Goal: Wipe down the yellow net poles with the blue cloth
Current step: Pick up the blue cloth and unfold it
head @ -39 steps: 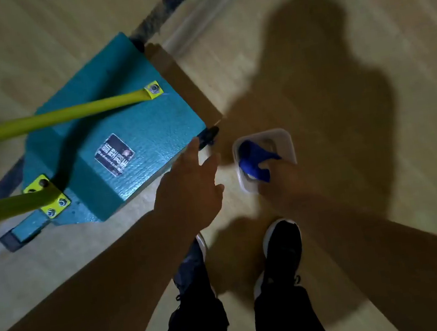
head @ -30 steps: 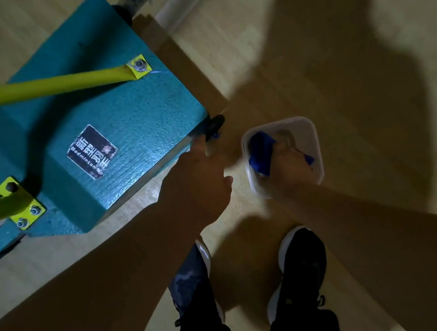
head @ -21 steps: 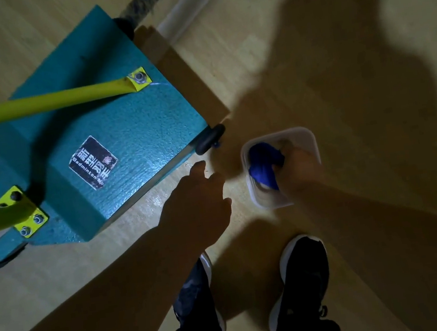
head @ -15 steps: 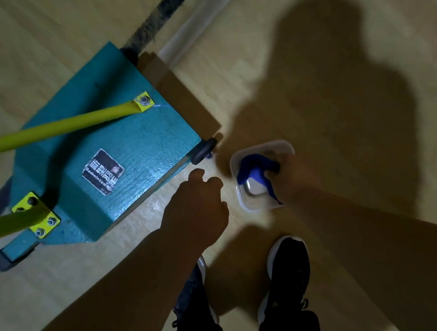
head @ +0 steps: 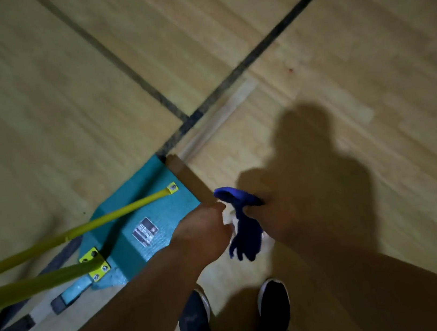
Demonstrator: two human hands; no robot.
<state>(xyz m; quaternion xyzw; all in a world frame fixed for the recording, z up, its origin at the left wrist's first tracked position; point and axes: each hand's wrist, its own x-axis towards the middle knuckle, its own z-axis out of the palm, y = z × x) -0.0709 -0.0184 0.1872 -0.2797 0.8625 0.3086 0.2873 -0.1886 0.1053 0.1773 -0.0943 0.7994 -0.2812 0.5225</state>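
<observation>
Right hand (head: pixel 267 211) grips the cloth (head: pixel 244 229).
The cloth hangs beside the teal base (head: pixel 146 220) of the poles (head: pixel 86 228); left hand (head: pixel 204 234) is close by, loosely curled, holding nothing.

The wooden floor (head: pixel 306 40) ahead and to the right is open, so a hand can pass there freely. On the left, two yellow net poles (head: pixel 112 216) slant over the teal base (head: pixel 144 203) and block that side. A pale container (head: pixel 266 242), probably, sits under the blue cloth (head: pixel 245 231).
</observation>
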